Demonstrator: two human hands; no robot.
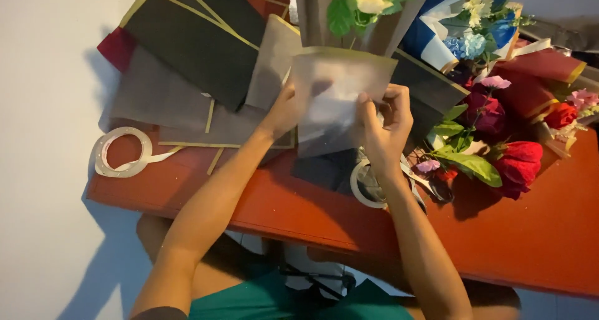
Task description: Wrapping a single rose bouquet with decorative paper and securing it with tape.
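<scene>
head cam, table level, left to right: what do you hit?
Ribbon loop → dark wrapping sheets → left hand → translucent sheet → right hand → red roses

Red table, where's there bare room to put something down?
Bare patches on the red table: the near right part below the red flowers, and the near left strip between the ribbon roll and the left hand. The far side is crowded with dark wrapping sheets and bouquets; tape roll sits under the right hand.
</scene>
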